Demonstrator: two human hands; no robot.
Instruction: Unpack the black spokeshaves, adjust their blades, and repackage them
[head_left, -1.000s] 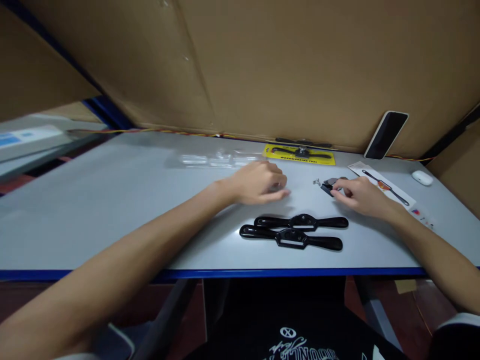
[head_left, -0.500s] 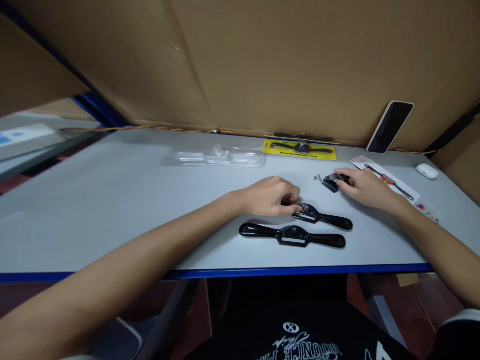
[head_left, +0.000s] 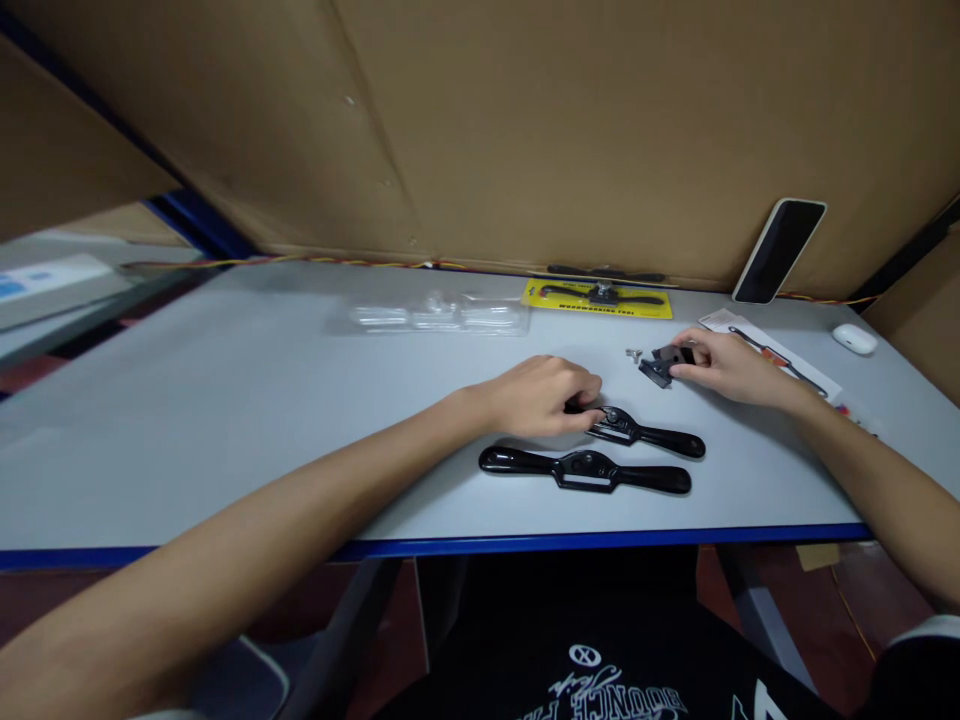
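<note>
My left hand (head_left: 541, 396) is closed around the left end of a black spokeshave body (head_left: 670, 441) lying on the grey table. Its fingers cover that handle. Just in front of it lies a second black spokeshave body (head_left: 651, 479), untouched. Farther right, my right hand (head_left: 733, 368) pinches a flat dark spokeshave blade (head_left: 679, 354) between thumb and fingers. Under and beside that blade is a small black metal piece (head_left: 655, 374), perhaps a cap. Small silver screws (head_left: 634, 355) lie to its left.
A clear plastic blister shell (head_left: 439, 315) and a yellow card with a packaged spokeshave (head_left: 598, 299) lie at the back. A phone (head_left: 780, 250) leans on the cardboard wall. A printed card (head_left: 806, 372) and white earbud case (head_left: 854, 339) are at right.
My right hand has shifted slightly, and the flat blade in it has turned and moved a little left over the black piece. My left hand stays on the spokeshave body.
</note>
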